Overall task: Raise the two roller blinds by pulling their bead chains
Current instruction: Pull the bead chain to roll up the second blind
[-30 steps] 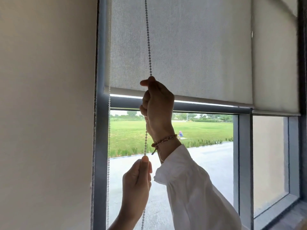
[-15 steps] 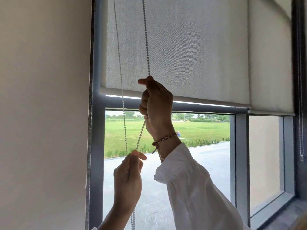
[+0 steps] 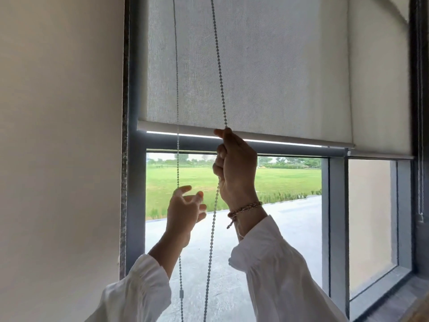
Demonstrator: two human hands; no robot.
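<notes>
A grey roller blind covers the upper half of the wide window, its bottom bar just above the frame's crossbar. A second, paler blind hangs to its right, a little lower. A white bead chain drops in front of the grey blind. My right hand is closed around this strand at the bottom bar's height. The chain's other strand hangs to the left. My left hand is below, between the two strands, fingers spread, holding nothing.
A cream wall borders the window on the left. The grey window frame has a mullion between the panes. Another chain hangs along the far right frame. A sill runs at lower right.
My left hand let go of the chain, opened and rose. My right hand kept its grip. The blind's bottom bar sits slightly higher against the frame than a second ago.
</notes>
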